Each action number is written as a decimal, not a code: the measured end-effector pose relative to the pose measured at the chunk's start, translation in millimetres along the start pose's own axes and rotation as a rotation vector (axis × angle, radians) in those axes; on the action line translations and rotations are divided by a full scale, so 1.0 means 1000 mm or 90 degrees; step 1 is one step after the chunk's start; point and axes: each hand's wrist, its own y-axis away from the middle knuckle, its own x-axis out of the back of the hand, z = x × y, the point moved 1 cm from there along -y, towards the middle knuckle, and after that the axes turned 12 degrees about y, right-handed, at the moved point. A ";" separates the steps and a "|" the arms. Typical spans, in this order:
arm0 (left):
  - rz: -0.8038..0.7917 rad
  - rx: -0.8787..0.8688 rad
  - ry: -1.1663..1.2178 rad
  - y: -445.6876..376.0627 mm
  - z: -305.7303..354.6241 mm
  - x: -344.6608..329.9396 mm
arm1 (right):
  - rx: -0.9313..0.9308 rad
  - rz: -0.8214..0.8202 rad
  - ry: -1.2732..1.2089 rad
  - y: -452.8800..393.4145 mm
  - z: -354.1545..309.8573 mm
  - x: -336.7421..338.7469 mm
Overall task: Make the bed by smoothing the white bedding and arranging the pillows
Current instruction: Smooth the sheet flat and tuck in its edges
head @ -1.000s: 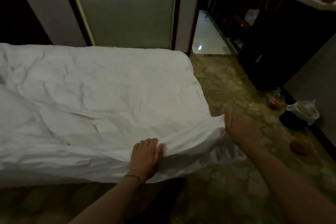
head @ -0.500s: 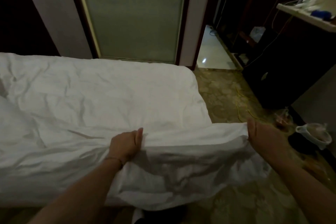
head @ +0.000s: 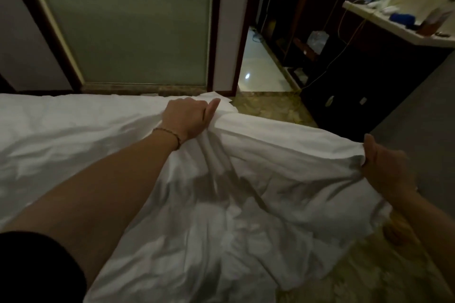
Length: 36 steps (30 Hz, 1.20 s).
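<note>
Both hands grip the soft white cotton bedding (head: 258,192) by its raised edge.
Left hand (head: 187,118) bunches it above the bed; right hand (head: 384,167) pinches the corner; light, limp, best held at corners.

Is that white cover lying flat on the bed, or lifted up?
Lifted and bunched. Both hands, left and right, grip the white cover along its raised edge; it hangs creased below.

— What does the white bedding (head: 258,204) look like?
— Crumpled and creased, its near edge lifted off the bed and bunched into folds, hanging toward the floor at the lower right.
— And further back?
— It lies flatter across the bed on the left, wrinkled, reaching the far edge by the frosted panel.
</note>
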 end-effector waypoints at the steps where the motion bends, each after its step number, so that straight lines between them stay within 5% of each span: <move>1: -0.008 0.004 -0.007 -0.012 0.000 -0.010 | -0.016 -0.008 -0.008 -0.012 0.000 -0.007; 9: -0.113 0.237 -0.009 -0.062 -0.043 -0.123 | 0.117 -0.175 0.006 -0.136 -0.056 -0.113; 13: -0.058 0.392 -0.027 -0.066 -0.075 -0.185 | 0.209 -0.188 0.010 -0.190 -0.109 -0.188; 17: -0.017 0.454 0.032 -0.038 -0.078 -0.240 | 0.171 -0.172 -0.103 -0.202 -0.151 -0.253; 28: -0.531 0.602 0.095 0.149 -0.003 -0.339 | 0.169 -0.539 -0.098 0.053 -0.163 -0.338; 32: -0.578 0.518 0.061 0.196 0.011 -0.355 | 0.078 -0.616 -0.085 0.134 -0.155 -0.350; 36: -0.512 0.404 0.048 0.241 0.007 -0.374 | -0.098 -0.698 -0.055 0.197 -0.150 -0.365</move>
